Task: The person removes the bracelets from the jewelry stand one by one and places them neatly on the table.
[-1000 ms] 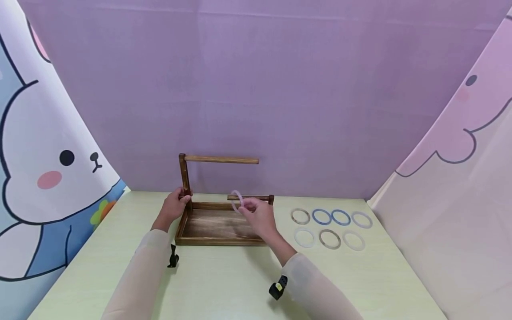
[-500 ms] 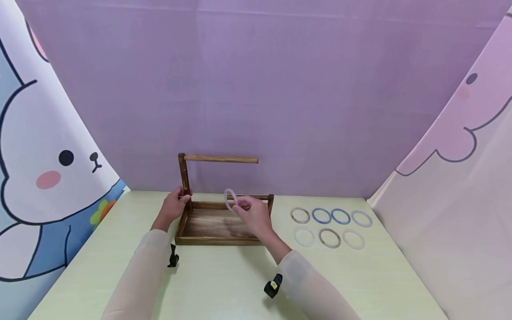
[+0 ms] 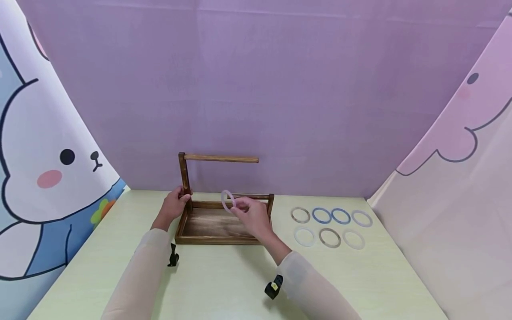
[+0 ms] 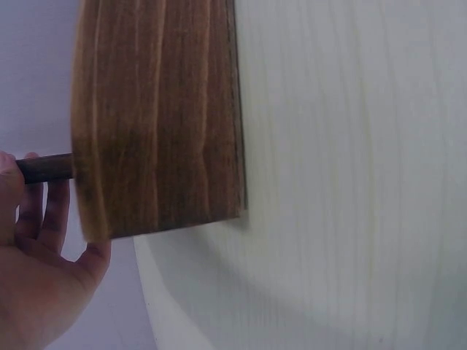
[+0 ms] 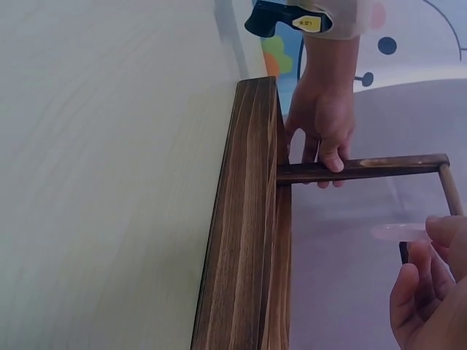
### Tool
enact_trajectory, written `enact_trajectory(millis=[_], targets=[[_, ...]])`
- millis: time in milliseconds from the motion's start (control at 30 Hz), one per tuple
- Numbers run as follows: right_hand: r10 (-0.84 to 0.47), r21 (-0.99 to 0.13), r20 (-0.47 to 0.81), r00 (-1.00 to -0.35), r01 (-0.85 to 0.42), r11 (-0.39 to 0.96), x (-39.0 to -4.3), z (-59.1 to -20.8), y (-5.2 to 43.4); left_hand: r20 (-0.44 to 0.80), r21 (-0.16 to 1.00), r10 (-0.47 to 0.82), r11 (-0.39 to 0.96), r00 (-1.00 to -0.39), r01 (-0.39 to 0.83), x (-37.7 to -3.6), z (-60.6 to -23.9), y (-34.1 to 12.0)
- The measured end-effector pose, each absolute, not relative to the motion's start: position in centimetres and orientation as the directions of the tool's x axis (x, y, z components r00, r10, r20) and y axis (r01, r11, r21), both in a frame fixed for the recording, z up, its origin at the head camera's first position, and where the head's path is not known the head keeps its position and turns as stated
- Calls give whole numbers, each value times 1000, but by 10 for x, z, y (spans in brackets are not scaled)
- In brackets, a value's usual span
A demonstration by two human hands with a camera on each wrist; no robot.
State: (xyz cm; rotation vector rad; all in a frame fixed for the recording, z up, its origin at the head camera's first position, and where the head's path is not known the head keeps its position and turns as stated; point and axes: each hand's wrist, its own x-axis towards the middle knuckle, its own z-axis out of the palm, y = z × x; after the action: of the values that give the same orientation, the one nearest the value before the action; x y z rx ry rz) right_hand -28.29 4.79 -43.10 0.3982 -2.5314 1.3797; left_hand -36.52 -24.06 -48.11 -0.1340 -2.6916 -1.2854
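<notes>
My left hand [image 3: 174,205] grips the upright post [image 3: 185,173] at the left end of a brown wooden bangle stand. In the left wrist view, its thumb and fingers are around the post [image 4: 45,169]. My right hand [image 3: 255,218] pinches a pale pink bangle [image 3: 222,198] between thumb and fingertips, standing on edge over the stand's tray [image 3: 218,241]. In the head view the bangle overlaps the free left end of the lower bar [image 3: 256,196]. It appears nearly edge-on in the right wrist view [image 5: 394,232]. The upper bar [image 3: 222,158] carries no bangle.
Right of the stand, several bangles lie flat on the table in two rows, among them a blue bangle [image 3: 313,216], a brown bangle [image 3: 320,238] and a whitish bangle [image 3: 295,237]. A purple cloth backdrop [image 3: 280,98] rises behind the table [image 3: 216,284].
My right hand has moved a little to the left with the pink bangle, from along the lower bar to its free end. My left hand stays on the post.
</notes>
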Motion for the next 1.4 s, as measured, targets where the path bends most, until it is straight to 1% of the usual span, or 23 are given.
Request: enact_trajectory(millis=[200,400,633,800,1133,1300,1400], targets=[[-142,-786,333,-932,-357,504,-280,-431,51,169,766,16,628,-985,141,-366,-481,-241],[-169,-778,362,-917,-397,487,-279,-435,58,173,762,17,632,-985,145,-365,-480,-241],[-189,-776,359,-914,-405,483,-272,-438,68,178,754,12,640,-984,144,-365,-481,-242],[-206,-781,380,-902,-432,452,-267,-437,74,180,754,12,641,-984,146,-365,-481,-241],[-194,-795,355,-914,-405,451,-263,-443,88,203,755,12,635,-979,164,-364,-483,-242],[-217,-807,350,-911,-411,425,-260,-446,97,247,750,4,632,-969,194,-360,-482,-241],[-231,-809,349,-908,-417,414,-257,-445,102,250,752,2,630,-968,196,-360,-482,-241]])
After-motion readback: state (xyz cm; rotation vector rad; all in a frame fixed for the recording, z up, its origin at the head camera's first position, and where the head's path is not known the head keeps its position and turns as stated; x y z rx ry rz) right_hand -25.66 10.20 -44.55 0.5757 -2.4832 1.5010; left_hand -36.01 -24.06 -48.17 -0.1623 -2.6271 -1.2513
